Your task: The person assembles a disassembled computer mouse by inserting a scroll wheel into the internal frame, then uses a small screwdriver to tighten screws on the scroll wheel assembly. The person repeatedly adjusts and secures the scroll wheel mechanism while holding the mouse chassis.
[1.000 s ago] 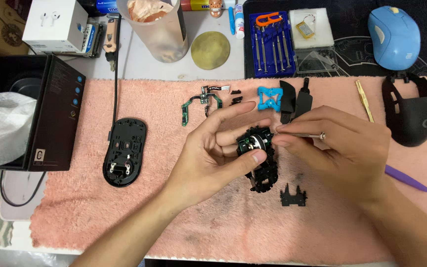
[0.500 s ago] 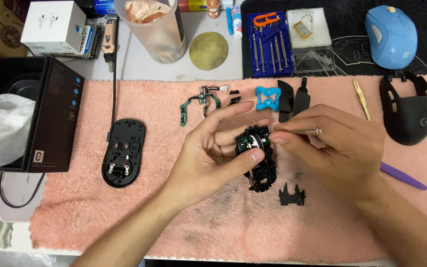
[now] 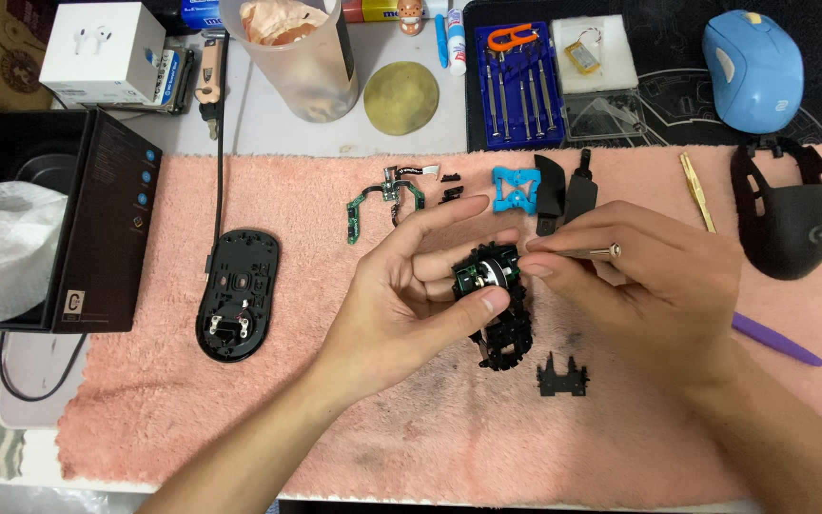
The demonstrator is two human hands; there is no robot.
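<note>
Clearly the black mouse frame (image 3: 499, 306), a skeletal plastic chassis with a small green circuit board and scroll wheel at its top, sits between the two hands, propped above the pink towel (image 3: 335, 419) that covers the surface. It looks light and stiff but fragile: thin ribs, open lattice and an exposed board that would not take squeezing, so the sturdier outer edges seem the safest place to hold, as is done now.

The left hand (image 3: 401, 295) is curled narrowly around the frame's upper end, thumb pressed against the near side and fingers wrapped over the far side. The right hand (image 3: 649, 286) is pinched closed on a slim metal screwdriver (image 3: 573, 252), its tip meeting the frame just at the left fingertips.

Just below the right hand lies a small black plastic clip (image 3: 561, 377). Beyond the left fingers rest a green flex circuit board (image 3: 382, 198) and a blue plastic bracket (image 3: 513, 188). Well off to the left hand's outer side lies the black mouse base plate (image 3: 237, 305), and far past the right hand sits a black mouse top shell (image 3: 790, 211), with a purple pry tool (image 3: 777, 340) near the right wrist.
</note>
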